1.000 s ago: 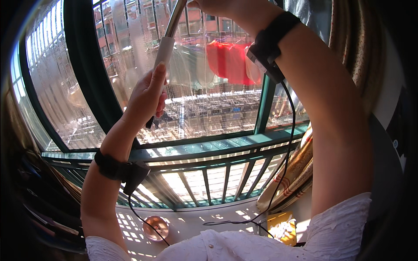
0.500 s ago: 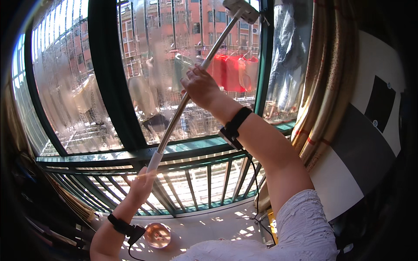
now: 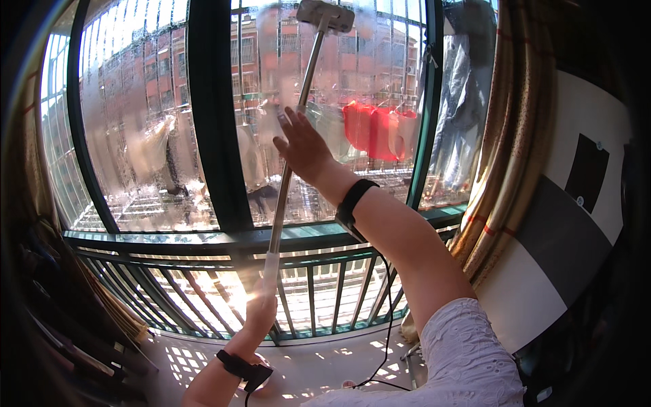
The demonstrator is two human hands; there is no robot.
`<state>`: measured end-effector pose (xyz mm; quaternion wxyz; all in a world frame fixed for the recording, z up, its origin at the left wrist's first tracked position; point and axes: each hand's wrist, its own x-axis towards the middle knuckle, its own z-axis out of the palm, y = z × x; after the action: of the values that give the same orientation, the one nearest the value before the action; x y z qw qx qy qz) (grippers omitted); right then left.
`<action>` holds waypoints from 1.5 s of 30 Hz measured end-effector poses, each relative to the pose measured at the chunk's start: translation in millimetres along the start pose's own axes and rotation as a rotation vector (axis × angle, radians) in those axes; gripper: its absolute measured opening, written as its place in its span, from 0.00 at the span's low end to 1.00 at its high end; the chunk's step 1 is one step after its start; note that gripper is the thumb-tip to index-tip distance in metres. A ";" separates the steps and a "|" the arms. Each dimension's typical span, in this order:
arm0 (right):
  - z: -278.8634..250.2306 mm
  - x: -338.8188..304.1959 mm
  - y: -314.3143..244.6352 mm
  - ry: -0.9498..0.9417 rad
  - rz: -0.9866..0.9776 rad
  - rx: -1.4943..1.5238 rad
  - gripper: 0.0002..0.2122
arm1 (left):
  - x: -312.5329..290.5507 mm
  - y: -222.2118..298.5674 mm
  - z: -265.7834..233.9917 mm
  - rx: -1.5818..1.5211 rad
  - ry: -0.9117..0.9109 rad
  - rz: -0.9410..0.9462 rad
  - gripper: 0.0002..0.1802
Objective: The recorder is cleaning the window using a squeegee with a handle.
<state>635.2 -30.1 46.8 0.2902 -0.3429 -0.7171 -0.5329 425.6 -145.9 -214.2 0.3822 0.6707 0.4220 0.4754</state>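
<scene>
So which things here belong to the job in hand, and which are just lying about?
Part of the job:
silver pole, left hand on its pale handle, right hand higher up
flat head
streaked window pane

Not in use:
brown curtain
red cloth outside
grey-and-white panel

The pole was of shiny metal. Its grip looked like smooth plastic. The sleeve was rough, textured cloth.
</scene>
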 end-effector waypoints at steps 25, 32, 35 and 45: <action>33.2 -7.7 -107.1 -0.060 -0.124 0.256 0.07 | -69.8 -29.0 7.8 -0.351 0.146 -0.294 0.24; 2.4 125.7 4.1 -0.002 0.073 -0.085 0.11 | 53.2 111.9 -14.1 -0.443 0.127 -0.113 0.23; -1.7 135.1 13.6 -0.040 0.130 0.024 0.12 | 58.3 132.7 -19.3 -0.383 0.044 -0.108 0.29; 35.5 -70.9 -91.6 -0.271 -0.146 0.125 0.10 | -65.5 -57.6 -12.1 -0.186 -0.052 -0.279 0.28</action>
<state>602.3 -26.8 -69.7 0.1721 -0.3399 -0.8046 -0.4556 389.7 -185.2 -284.4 0.5159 0.5794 0.4550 0.4372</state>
